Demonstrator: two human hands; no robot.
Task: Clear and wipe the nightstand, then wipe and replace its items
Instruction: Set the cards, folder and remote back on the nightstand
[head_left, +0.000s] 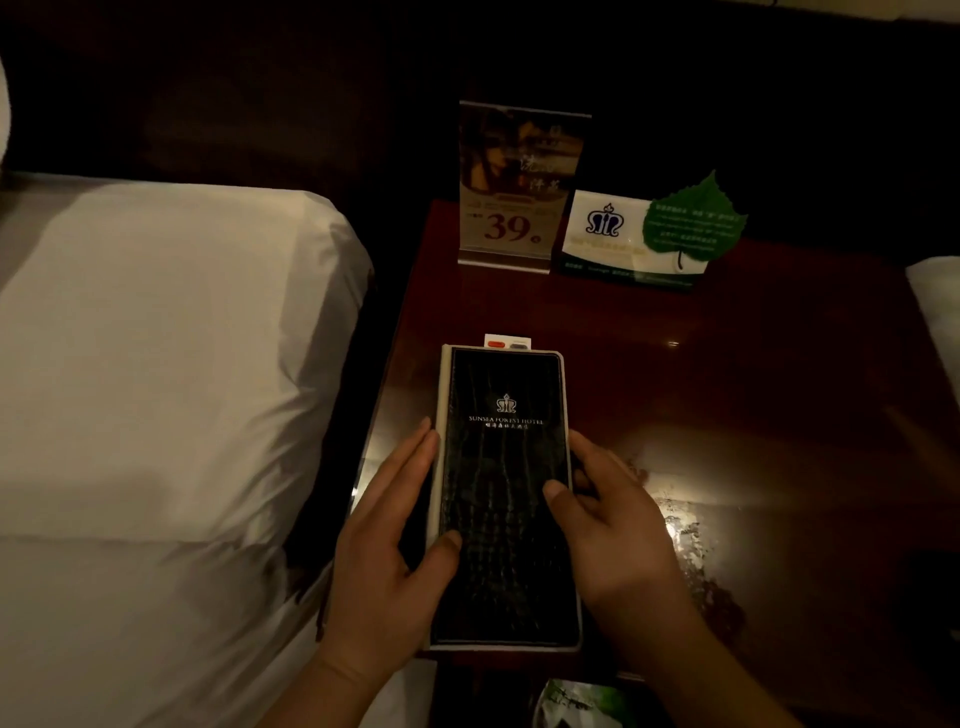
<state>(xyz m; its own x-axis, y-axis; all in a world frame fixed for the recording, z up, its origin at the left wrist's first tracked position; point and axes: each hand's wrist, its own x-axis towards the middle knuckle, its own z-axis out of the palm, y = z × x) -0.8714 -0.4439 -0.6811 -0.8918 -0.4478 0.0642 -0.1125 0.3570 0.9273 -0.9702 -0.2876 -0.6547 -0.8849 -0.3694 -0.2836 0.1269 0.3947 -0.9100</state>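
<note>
A black hotel folder (505, 467) with a pale spine lies near the left front of the dark red nightstand (753, 374). My left hand (389, 540) lies along its left edge with straight fingers and the thumb on the cover. My right hand (618, 519) holds the right edge, thumb on top and fingers curled beside it. A small white card (508, 341) with red and grey marks pokes out from the folder's far end. At the back stand a clear sign holder (511, 192) reading 39 and a white card stand (613, 234) with a green leaf card (693, 221).
A bed with white sheets (156, 389) runs along the left of the nightstand. Another white bed edge (940, 312) shows at the far right. A glossy reflection and streaks mark the tabletop right of my right hand. A greenish wrapped object (582, 701) sits below the front edge.
</note>
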